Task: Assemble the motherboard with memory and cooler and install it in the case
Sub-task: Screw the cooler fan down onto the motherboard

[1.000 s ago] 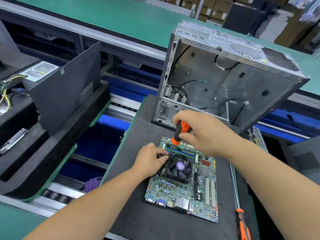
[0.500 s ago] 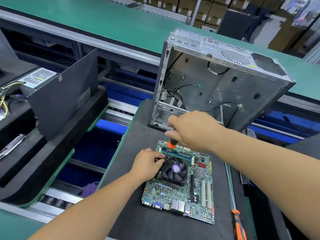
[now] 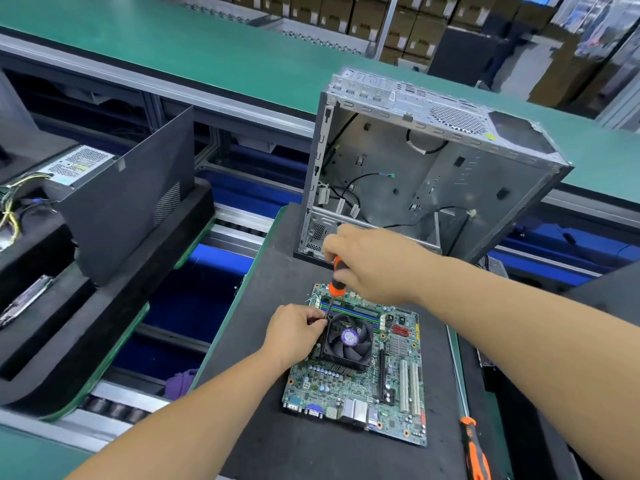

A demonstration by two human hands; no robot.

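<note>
Far left: a grey power supply with loose yellow and black wires, resting in black foam.

Next: a dark side panel standing upright in the same foam, its lower edge in a slot.

Below it: conveyor rollers and a scrap of purple cloth in the gap beside the work mat.

Centre: a dark work mat with a green edge, bearing the task's parts.

Left hand: fingers curled, pinching at the near left corner of the cooler, right where the screwdriver shaft comes down. What the fingertips pinch is too small to tell.

Motherboard: lying flat on the mat in front of the case, not inside it. Memory sticks sit in the slots along its far edge. The black cooler, with a purple label on the fan hub, sits on the board just before the memory.

Screwdriver: orange and black handle, tilted, tip at the cooler's far left corner.

Right hand: fingers wrapped round the top of the screwdriver handle, gripping it from above.

Case: open metal shell, standing at the far end of the mat, cables loose inside.

Right edge: a second orange-handled screwdriver lying on the mat, well apart from the board.
</note>
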